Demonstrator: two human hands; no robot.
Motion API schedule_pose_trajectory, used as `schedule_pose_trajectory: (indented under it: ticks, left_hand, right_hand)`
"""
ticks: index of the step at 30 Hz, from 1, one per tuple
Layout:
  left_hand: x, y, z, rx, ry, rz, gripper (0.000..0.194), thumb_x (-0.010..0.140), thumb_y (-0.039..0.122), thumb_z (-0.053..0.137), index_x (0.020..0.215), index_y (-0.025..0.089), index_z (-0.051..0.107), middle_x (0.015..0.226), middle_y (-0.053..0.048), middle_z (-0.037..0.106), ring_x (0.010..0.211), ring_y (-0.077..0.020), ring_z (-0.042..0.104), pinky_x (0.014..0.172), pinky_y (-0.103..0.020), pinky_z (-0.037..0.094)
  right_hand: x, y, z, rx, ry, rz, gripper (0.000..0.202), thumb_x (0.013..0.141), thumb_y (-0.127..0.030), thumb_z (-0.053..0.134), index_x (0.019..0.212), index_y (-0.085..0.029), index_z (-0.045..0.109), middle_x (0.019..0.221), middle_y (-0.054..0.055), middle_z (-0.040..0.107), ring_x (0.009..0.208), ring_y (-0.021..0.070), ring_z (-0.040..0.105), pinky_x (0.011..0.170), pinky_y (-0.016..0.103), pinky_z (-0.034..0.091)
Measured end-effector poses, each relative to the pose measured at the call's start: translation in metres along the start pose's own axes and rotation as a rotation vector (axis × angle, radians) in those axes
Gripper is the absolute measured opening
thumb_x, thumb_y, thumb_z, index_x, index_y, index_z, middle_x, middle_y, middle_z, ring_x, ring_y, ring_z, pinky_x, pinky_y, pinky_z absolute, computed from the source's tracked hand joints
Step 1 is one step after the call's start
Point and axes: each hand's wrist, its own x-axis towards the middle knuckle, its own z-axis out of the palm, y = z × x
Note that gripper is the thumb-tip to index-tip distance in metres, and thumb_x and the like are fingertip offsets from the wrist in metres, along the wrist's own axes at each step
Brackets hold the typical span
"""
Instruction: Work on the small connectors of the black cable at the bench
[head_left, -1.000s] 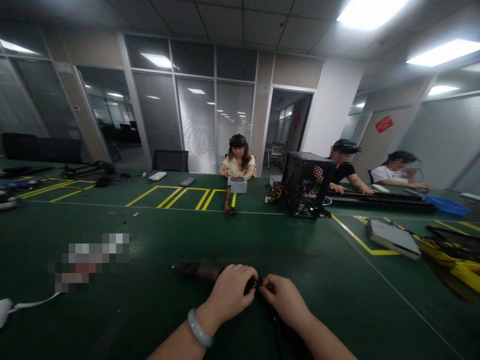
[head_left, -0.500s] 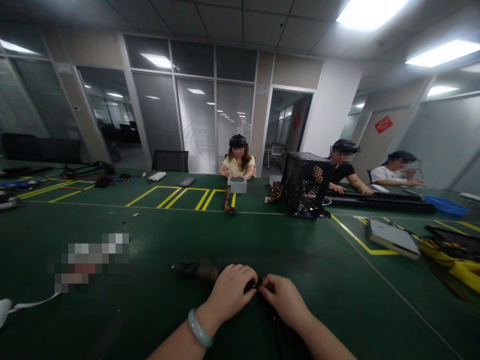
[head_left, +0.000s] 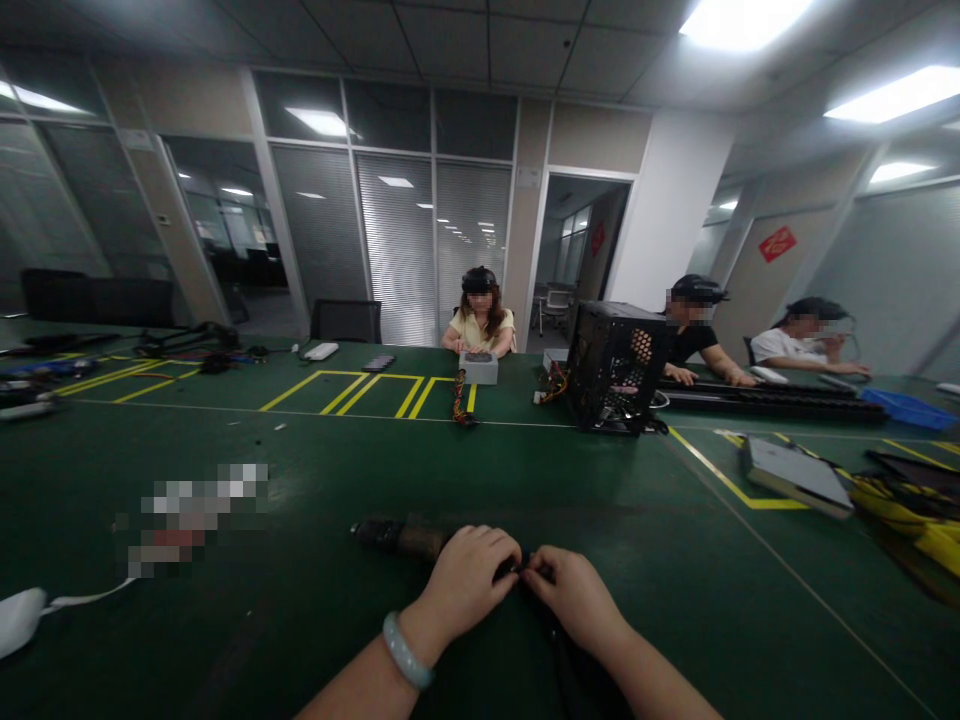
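Note:
Near the front of the green table, my left hand [head_left: 471, 580] is closed with fingertips pinched around a small dark piece, too small to name. My right hand [head_left: 576, 598] pinches at the same spot from the right, its fingertips nearly touching those of the left. A dark tool-like object [head_left: 401, 538] lies on the table, its right end running behind my left hand. Below my right hand a black cable or strap [head_left: 556, 650] hangs down toward the front edge. A pale bracelet circles my left wrist.
Beyond the middle of the green table [head_left: 315, 450] stand a black computer case [head_left: 619, 368] and a grey power supply [head_left: 480, 370] with cables. A silver box [head_left: 796, 476] and yellow straps lie right, a white device [head_left: 21, 618] left. Three people sit across the table.
The whole view has shifted slightly, so the table items sit a little further right. Both hands hold nearly the same pose, fingertips still together.

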Motion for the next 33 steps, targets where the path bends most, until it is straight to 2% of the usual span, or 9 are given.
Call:
schedule_pose_trajectory:
  ticks: [6, 13, 20, 25, 33]
  left_hand:
    - [-0.0008, 0.0006, -0.0041, 0.004, -0.033, 0.046, 0.016, 0.086, 0.013, 0.057, 0.096, 0.025, 0.06, 0.1, 0.001, 0.063, 0.094, -0.0185, 0.055, 0.083, -0.032, 0.035]
    - [-0.0002, 0.0007, -0.0045, 0.022, -0.04, -0.021, 0.012, 0.089, 0.029, 0.063, 0.099, 0.023, 0.059, 0.1, 0.0, 0.064, 0.095, -0.0197, 0.056, 0.083, -0.033, 0.037]
    - [0.0003, -0.0028, -0.0028, 0.029, -0.035, 0.034, 0.006, 0.09, 0.027, 0.061, 0.097, 0.025, 0.061, 0.1, 0.002, 0.064, 0.096, -0.0181, 0.056, 0.084, -0.031, 0.037]
    - [0.0002, -0.0026, -0.0026, 0.038, -0.021, -0.004, 0.016, 0.087, 0.03, 0.066, 0.101, 0.024, 0.059, 0.1, 0.001, 0.064, 0.096, -0.0194, 0.057, 0.085, -0.032, 0.038]
    - [0.0008, -0.0033, -0.0024, 0.034, -0.043, 0.028, 0.008, 0.091, 0.026, 0.059, 0.098, 0.025, 0.061, 0.101, 0.001, 0.065, 0.097, -0.019, 0.057, 0.085, -0.033, 0.038]
  right_hand:
    - [-0.0008, -0.0023, -0.0029, 0.021, -0.003, 0.006, 0.013, 0.086, -0.028, 0.059, 0.079, -0.022, 0.067, 0.076, -0.002, 0.069, 0.07, 0.0141, 0.062, 0.06, 0.021, 0.035]
    - [0.0, -0.0047, -0.0049, 0.028, -0.042, 0.022, 0.014, 0.086, -0.028, 0.057, 0.079, -0.022, 0.067, 0.076, -0.001, 0.07, 0.07, 0.0153, 0.062, 0.059, 0.023, 0.036]
    - [0.0008, -0.0053, -0.0051, 0.03, -0.062, 0.013, 0.015, 0.087, -0.03, 0.056, 0.08, -0.023, 0.068, 0.077, -0.001, 0.07, 0.071, 0.0161, 0.062, 0.061, 0.023, 0.037]
    - [0.0017, -0.0044, -0.0052, 0.018, -0.077, 0.024, 0.016, 0.087, -0.029, 0.056, 0.08, -0.022, 0.068, 0.077, 0.0, 0.07, 0.07, 0.0166, 0.063, 0.061, 0.024, 0.037]
    - [0.0008, -0.005, -0.0058, 0.034, -0.081, 0.029, 0.017, 0.087, -0.031, 0.055, 0.08, -0.023, 0.068, 0.076, -0.001, 0.07, 0.069, 0.0161, 0.063, 0.06, 0.024, 0.037]
